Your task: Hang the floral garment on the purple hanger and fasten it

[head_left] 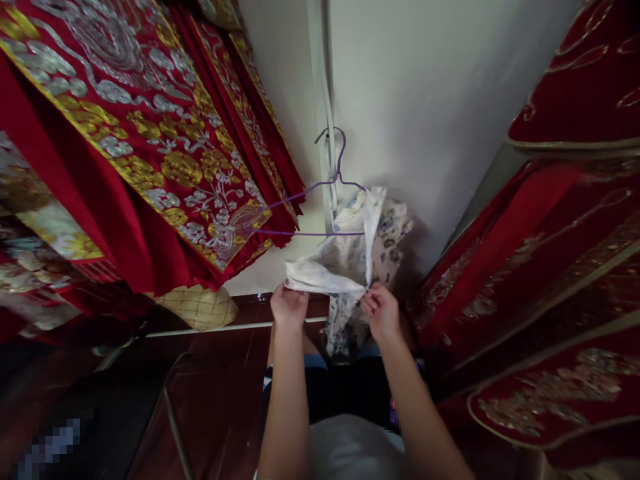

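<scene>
A purple wire clothes hanger (300,233) hangs by its hook on a small peg at the wall. Over its right shoulder sits a white floral-print garment (393,233); the hanger's left side is bare. My left hand (289,307) pinches a stretched-out white edge of the garment, below the hanger's bottom bar. With closed fingers my right hand (381,308) grips another part of the same edge, lower right. Between the two hands the cloth is pulled taut, and its printed lower part dangles toward my lap. Exactly which part of the garment I hold cannot be made out.
Red embroidered costumes (190,160) with gold and silver patterns hang close on the left. More red embroidered cloth (545,227) hangs on the right. A pale wall (425,80) with a vertical white cable stands ahead. A dark chair-like object (115,407) is at lower left.
</scene>
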`<state>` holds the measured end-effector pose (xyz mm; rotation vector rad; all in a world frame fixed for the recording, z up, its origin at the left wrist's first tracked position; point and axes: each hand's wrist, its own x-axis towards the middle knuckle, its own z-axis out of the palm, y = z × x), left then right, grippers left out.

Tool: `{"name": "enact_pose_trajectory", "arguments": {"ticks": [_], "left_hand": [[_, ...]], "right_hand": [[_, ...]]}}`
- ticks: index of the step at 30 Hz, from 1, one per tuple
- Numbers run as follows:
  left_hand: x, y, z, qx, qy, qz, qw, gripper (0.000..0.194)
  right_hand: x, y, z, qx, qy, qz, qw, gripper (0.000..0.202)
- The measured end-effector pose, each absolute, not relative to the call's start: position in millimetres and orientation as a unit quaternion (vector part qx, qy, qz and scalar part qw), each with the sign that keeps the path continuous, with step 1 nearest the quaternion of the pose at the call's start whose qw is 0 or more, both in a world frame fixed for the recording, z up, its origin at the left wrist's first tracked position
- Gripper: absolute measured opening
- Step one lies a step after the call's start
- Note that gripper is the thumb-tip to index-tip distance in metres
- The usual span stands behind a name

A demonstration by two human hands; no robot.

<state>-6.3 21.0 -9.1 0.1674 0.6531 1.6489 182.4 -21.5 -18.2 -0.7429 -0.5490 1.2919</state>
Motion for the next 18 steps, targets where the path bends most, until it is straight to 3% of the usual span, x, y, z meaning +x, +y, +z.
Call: {"name": "enact_pose_trajectory", "arguments": {"ticks": [5, 9, 13, 18], "left_hand": [[22.9, -1.1, 2.9, 0.231, 0.267, 0.674, 0.65, 0.015], [47.3, -26.3, 32.2, 0.408, 0.241, 0.63, 0.614, 0.021], [68.5, -51.8, 47.2, 0.558, 0.3, 0.541, 0.552, 0.024], [68.1, -55.2, 41.2, 0.663, 0.387, 0.523, 0.37, 0.022]], "right_hand": [[210.6, -20.0, -39.2, -0.441, -0.27, 0.423, 0.744, 0.032], [216.2, -22.7, -34.8, -0.501, -0.349, 0.31, 0.729, 0.021], [205.4, -32.7, -23.4, -0.48, -0.462, 0.438, 0.604, 0.042], [183.1, -46.0, -12.9, -0.358, -0.432, 0.635, 0.531, 0.073]]}}
